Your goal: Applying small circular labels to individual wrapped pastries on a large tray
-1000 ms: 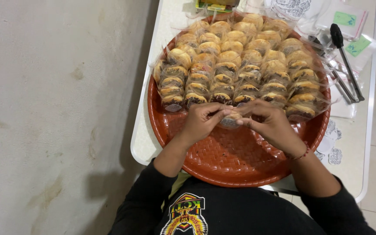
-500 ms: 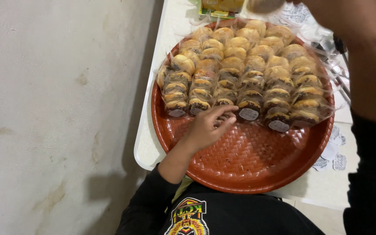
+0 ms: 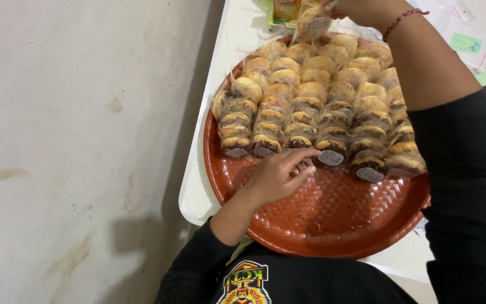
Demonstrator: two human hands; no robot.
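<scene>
Head view: the left hand [image 3: 277, 177] rests loosely curled on the bare front part of the red woven tray [image 3: 333, 217], fingertips touching the nearest row of wrapped pastries [image 3: 316, 104], while the right hand [image 3: 361, 8] pinches one wrapped pastry [image 3: 313, 23] beyond the tray's far edge

Near half of tray [image 3: 333, 225] lay bare: woven red surface open from near rim up to front row of cakes [image 3: 310, 107]. Left hand [image 3: 277, 177] rested there, fingertips at front row, blocking left part. Cakes packed touching, row on row, across far half; no gaps between. Right arm [image 3: 451, 141] crossed over right side of tray, right hand [image 3: 355, 8] at far edge with one wrapped cake [image 3: 313, 22]. Wall [image 3: 74, 141] closed left side, just beside table [image 3: 198, 191].
</scene>
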